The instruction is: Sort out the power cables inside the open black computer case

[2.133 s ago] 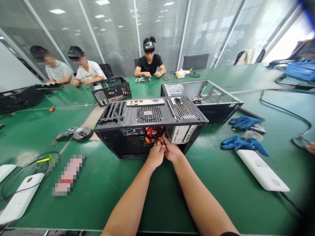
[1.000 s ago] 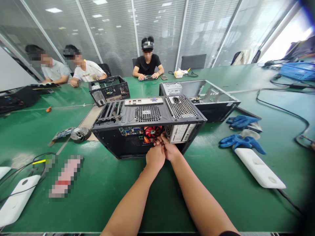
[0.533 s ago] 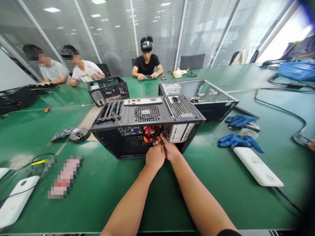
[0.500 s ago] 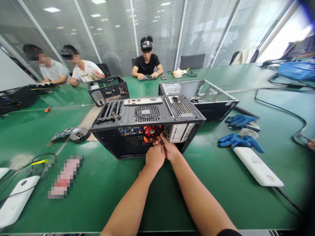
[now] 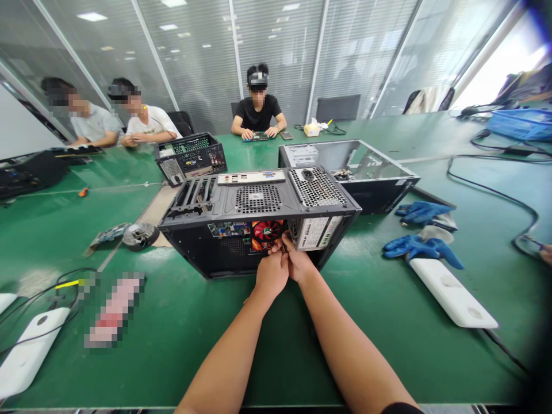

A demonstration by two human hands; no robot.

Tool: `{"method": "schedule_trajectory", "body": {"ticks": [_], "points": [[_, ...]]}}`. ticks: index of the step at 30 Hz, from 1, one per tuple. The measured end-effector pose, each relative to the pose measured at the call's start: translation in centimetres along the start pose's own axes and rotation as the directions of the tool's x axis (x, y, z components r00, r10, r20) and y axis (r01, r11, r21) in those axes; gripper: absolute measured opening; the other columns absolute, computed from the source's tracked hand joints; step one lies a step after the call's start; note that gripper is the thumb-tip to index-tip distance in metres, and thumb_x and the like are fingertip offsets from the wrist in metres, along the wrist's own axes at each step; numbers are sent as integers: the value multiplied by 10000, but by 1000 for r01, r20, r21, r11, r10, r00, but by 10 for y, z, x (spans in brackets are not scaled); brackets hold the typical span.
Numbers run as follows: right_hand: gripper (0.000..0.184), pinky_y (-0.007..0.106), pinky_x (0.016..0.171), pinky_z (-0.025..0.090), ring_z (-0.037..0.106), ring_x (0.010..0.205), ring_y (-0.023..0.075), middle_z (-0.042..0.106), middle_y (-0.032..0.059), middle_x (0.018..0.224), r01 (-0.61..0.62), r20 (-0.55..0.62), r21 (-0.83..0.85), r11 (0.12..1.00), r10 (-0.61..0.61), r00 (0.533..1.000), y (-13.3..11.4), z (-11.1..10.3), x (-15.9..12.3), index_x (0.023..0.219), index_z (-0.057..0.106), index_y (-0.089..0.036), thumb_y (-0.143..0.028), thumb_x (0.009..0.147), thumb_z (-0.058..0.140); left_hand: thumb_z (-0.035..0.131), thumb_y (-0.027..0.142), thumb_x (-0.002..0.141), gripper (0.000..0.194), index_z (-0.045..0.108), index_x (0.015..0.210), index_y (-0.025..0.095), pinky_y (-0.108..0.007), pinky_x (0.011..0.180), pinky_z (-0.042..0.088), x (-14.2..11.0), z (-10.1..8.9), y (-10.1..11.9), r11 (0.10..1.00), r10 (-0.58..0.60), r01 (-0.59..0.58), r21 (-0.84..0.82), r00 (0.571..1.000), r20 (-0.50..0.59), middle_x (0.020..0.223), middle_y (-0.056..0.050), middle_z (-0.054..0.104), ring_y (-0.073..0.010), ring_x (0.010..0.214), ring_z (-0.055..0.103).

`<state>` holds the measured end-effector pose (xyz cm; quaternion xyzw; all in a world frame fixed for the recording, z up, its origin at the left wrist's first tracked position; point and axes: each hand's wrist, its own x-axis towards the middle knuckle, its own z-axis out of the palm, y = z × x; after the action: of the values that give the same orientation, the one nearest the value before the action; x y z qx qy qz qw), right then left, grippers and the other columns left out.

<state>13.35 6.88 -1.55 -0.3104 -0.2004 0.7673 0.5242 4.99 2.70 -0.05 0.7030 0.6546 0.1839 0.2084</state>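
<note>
Head view: the counter (image 5: 194, 345) carries a computer case (image 5: 202, 253) with a power supply (image 5: 317, 233) inside. Left hand (image 5: 272, 274) and right hand (image 5: 299, 266) curl together near a red fan (image 5: 265, 230), grasp too hidden to tell; gentle fingertip moves would best spare it.

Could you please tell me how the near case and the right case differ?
The near case stands vented back up; the right case lies open side up. The near case looks black inside, the right case silvery. The near case shows a red fan; the right case shows none. Both are on the green table.
</note>
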Motion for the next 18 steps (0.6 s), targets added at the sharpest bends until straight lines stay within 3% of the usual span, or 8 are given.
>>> {"method": "schedule_trajectory", "body": {"ticks": [6, 11, 15, 18], "points": [[306, 326, 642, 559, 692, 722, 220, 681, 35, 617, -51, 43, -46, 998, 53, 998, -3, 0, -1, 683, 577, -208, -478, 763, 699, 398, 291, 929, 273, 644, 880, 184, -319, 707, 484, 1, 1, -1, 989, 33, -44, -140, 996, -81, 843, -101, 702, -247, 793, 681], [346, 318, 520, 549, 699, 657, 227, 710, 57, 673, -98, 105, -65, 993, 104, 989, -3, -2, -1, 804, 621, -209, -549, 841, 570, 431, 284, 914, 259, 595, 741, 184, -256, 561, 462, 1, 1, -1, 906, 17, -32, -422, 999, -40, 544, -3, 599, -149, 491, 602], [449, 269, 337, 451, 620, 440, 187, 680, 38, 609, -195, 149, -101, 976, 209, 967, -7, -2, -5, 830, 611, -206, -632, 862, 472, 446, 348, 913, 299, 539, 684, 179, -220, 392, 374, 3, 2, 0, 699, -44, 137, -702, 988, 149, 369, 53, 448, -128, 322, 486], [444, 229, 265, 371, 461, 261, 120, 599, -27, 487, -246, 118, -126, 961, 261, 958, -8, -3, -7, 811, 582, -211, -639, 861, 473, 532, 388, 881, 299, 535, 690, 158, -177, 343, 297, 3, -1, 0, 415, -20, 255, -874, 962, 271, 390, 61, 433, -92, 309, 443]]}}
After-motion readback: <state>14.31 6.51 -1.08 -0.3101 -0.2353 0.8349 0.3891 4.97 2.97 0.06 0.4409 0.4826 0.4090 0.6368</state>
